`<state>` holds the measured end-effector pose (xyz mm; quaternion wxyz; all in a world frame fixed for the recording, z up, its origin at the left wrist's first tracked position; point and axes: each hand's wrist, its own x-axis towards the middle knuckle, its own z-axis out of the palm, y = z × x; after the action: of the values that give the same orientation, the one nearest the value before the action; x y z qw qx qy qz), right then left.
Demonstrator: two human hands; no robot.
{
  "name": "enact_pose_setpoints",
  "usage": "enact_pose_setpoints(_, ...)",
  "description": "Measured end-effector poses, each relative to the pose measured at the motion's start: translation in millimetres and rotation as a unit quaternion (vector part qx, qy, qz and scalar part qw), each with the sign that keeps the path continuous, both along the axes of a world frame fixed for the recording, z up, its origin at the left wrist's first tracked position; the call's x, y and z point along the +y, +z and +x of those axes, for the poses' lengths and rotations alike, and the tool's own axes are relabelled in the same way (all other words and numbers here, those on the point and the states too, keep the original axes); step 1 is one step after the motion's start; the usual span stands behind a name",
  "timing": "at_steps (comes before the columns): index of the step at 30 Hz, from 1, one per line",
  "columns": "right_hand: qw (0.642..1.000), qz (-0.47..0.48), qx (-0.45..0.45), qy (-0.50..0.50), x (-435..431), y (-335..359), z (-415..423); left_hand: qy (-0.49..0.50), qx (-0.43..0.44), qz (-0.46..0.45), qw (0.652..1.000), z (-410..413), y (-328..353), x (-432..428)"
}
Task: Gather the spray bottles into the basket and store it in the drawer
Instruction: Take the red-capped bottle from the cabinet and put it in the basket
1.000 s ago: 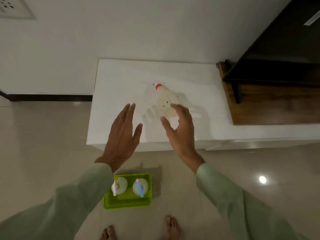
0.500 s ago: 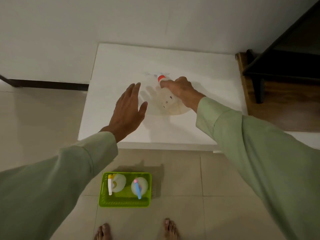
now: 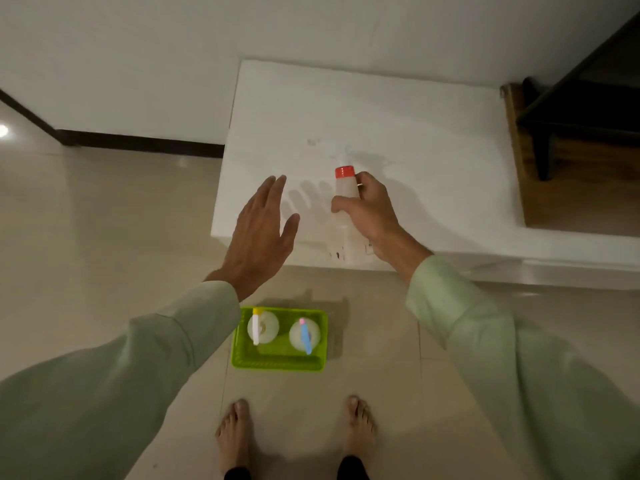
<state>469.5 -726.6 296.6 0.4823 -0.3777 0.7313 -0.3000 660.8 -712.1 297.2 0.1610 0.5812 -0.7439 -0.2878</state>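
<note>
Lifted off the white cabinet top [image 3: 398,126] since half a second ago, the red-capped spray bottle [image 3: 344,216], seemingly light, rigid and smooth, is clasped at its neck by the right hand [image 3: 372,216], the left hand [image 3: 263,233] spread empty, above the green basket [image 3: 280,362].

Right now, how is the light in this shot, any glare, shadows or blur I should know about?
Head view: dim and warm-tinted; a lamp glare spot shines on the floor tiles at far left; both hands throw soft shadows on the white cabinet top; wide-angle bending curves the edges; the red-capped bottle looks slightly soft.
</note>
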Motion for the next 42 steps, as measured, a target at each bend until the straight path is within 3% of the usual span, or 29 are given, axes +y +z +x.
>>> enact_pose_setpoints(4,0.995,-0.051,-0.078,-0.023,66,-8,34,0.007,0.013,0.022,1.000,30,-6,44)
enact_pose_setpoints(7,0.994,-0.050,-0.089,-0.036,120,-25,61,0.018,0.008,0.051,0.998,55,-17,85)
enact_pose_setpoints(13,0.997,0.025,0.053,-0.045,208,-79,114,0.035,-0.016,0.126,0.991,100,-56,155)
enact_pose_setpoints(17,0.992,0.040,0.099,-0.070,241,-125,140,0.028,-0.033,0.160,0.986,121,-85,181)
enact_pose_setpoints(26,0.969,0.005,0.104,-0.224,259,-224,191,0.018,-0.043,0.177,0.983,147,-164,200)
enact_pose_setpoints(33,0.965,-0.029,0.161,-0.205,264,-284,215,0.016,-0.024,0.175,0.984,145,-215,196)
enact_pose_setpoints(42,0.959,-0.062,0.241,-0.138,246,-309,221,0.021,-0.024,0.188,0.982,147,-252,188)
